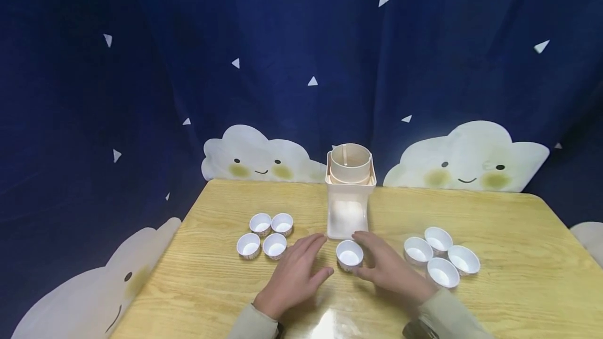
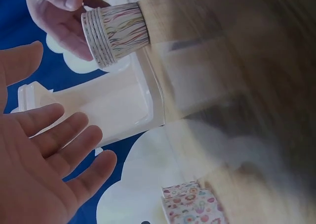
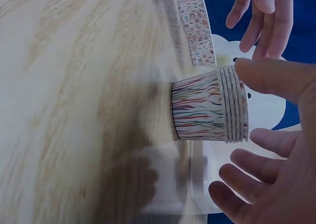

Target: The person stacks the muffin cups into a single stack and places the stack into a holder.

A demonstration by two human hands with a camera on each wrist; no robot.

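Note:
A nested stack of small paper baking cups (image 1: 349, 256), white inside with wavy coloured stripes outside, stands upright on the table between the hands. My right hand (image 1: 388, 271) is around its right side, thumb and fingers spread; in the right wrist view the thumb and index fingertips are right at the stack's rims (image 3: 236, 105). To the left of the stack, my left hand (image 1: 294, 276) hovers with fingers extended and nothing in it. Just behind the stack is a cream plastic stand (image 1: 347, 213) with a round cylinder (image 1: 350, 164) on top.
Several paper cups (image 1: 261, 224) are grouped at the left, close beyond the left hand; their sides show a colourful print (image 2: 195, 204) in the left wrist view. Several more (image 1: 442, 272) cluster at the right, near the right forearm. A dark blue curtain (image 1: 282, 25) hangs behind the wooden table (image 1: 198, 276).

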